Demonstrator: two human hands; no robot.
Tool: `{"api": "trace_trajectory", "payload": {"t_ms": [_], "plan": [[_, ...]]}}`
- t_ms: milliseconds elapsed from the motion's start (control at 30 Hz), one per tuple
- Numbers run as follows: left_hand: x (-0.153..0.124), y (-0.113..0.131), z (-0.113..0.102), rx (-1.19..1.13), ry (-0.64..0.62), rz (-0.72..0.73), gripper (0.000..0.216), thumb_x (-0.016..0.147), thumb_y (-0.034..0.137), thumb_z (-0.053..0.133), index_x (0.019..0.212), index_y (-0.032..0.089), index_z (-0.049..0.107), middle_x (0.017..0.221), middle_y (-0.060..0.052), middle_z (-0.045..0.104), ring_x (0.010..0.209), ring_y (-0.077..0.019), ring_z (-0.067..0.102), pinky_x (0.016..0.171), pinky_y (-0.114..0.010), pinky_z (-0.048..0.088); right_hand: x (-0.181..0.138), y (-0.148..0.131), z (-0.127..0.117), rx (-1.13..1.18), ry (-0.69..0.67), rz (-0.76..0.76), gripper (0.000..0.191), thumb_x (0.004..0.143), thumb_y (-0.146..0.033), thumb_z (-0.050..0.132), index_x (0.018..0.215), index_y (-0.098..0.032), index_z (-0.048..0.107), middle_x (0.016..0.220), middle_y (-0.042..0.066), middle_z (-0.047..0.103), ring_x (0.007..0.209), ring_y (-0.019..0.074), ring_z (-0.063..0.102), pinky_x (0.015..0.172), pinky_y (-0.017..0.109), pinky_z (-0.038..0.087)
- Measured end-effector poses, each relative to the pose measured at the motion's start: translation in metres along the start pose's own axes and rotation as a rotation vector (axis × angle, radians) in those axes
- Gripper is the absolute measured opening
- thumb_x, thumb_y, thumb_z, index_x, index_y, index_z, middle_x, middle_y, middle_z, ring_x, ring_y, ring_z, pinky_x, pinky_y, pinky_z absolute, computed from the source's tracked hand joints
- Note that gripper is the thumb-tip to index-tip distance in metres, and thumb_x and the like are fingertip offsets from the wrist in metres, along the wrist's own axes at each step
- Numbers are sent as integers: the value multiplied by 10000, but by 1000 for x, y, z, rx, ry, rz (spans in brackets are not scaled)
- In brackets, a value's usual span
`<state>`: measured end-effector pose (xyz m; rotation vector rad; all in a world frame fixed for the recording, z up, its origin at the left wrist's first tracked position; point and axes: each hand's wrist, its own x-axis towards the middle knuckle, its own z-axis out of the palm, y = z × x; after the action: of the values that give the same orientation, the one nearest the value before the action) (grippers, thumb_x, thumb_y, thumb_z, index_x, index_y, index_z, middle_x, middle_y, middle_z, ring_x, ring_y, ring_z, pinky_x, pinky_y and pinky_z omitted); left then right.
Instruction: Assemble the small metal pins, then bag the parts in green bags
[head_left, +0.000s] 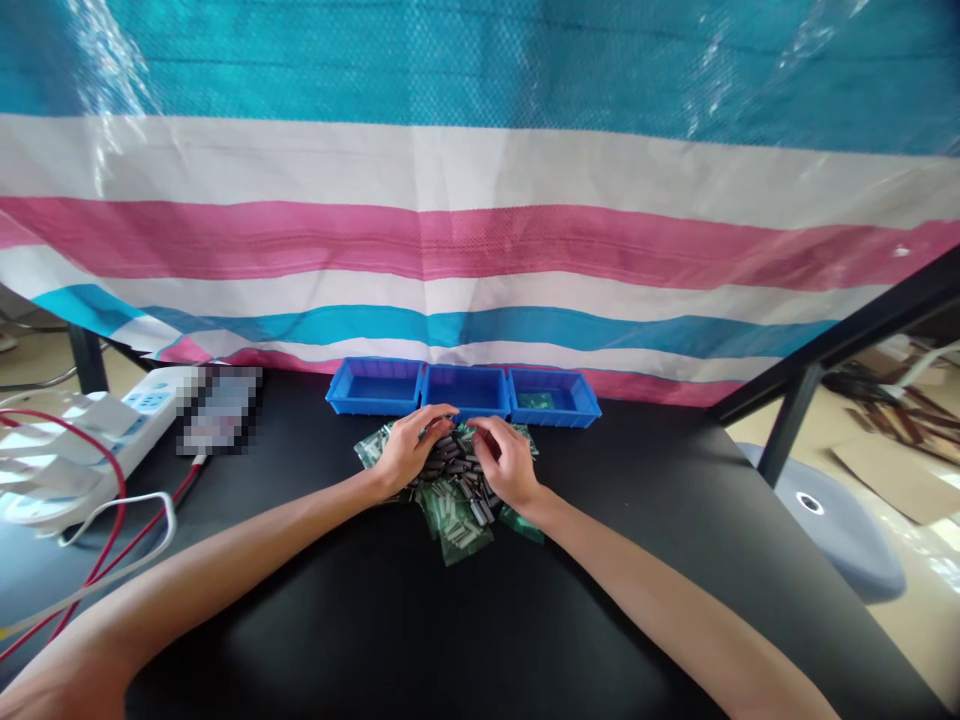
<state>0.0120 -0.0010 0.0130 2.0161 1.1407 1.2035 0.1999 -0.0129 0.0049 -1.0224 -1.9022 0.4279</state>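
My left hand [409, 452] is over the left side of a heap of small dark cylindrical pieces [456, 462], its thumb and fingers bent together at the tips. Whatever lies between them is too small to name. On the heap's right side is my right hand [508, 464], fingers curled toward the thumb; any piece in its grip is hidden. Clear greenish plastic bags of small pieces [456, 525] lie under and around the heap. Just behind the hands stand a left blue bin [375, 408], a middle blue bin [465, 376] and a right blue bin [559, 413] holding a greenish bag.
The black table [360, 620] carries a white power strip [127, 440] with plugs and red and white cables at left. A blurred-out device [221, 408] lies beside it. A striped plastic sheet [480, 240] hangs behind the bins. A grey stool [840, 530] stands at right.
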Motion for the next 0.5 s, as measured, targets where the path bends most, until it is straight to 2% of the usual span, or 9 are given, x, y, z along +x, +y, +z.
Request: {"api": "trace_trajectory", "payload": {"t_ms": [167, 367, 500], "plan": [[0, -2, -1, 60, 2, 65, 272, 940, 307, 471, 1143, 224, 632, 1028, -46, 667, 921, -161, 623, 838, -258, 479, 0, 0, 0, 11, 12, -6, 194, 904, -171, 475, 1050, -194, 599, 830, 37, 621, 710, 153, 576, 681, 270, 457], [-2, -4, 0, 32, -36, -8, 288, 931, 321, 487, 1184, 210, 567, 822, -2, 668, 727, -126, 632, 720, -221, 484, 0, 0, 0, 7, -1, -32, 226, 907, -195, 488, 1108, -198, 591, 788, 25, 592, 664, 144, 557, 640, 260, 458], [-3, -3, 0, 14, -61, 9, 287, 921, 325, 504, 1180, 211, 551, 813, 5, 664, 716, -118, 630, 714, -212, 484, 0, 1, 1, 0, -25, -58, 229, 908, -226, 514, 1119, -201, 597, 774, 20, 576, 602, 128, 521, 600, 252, 452]]}}
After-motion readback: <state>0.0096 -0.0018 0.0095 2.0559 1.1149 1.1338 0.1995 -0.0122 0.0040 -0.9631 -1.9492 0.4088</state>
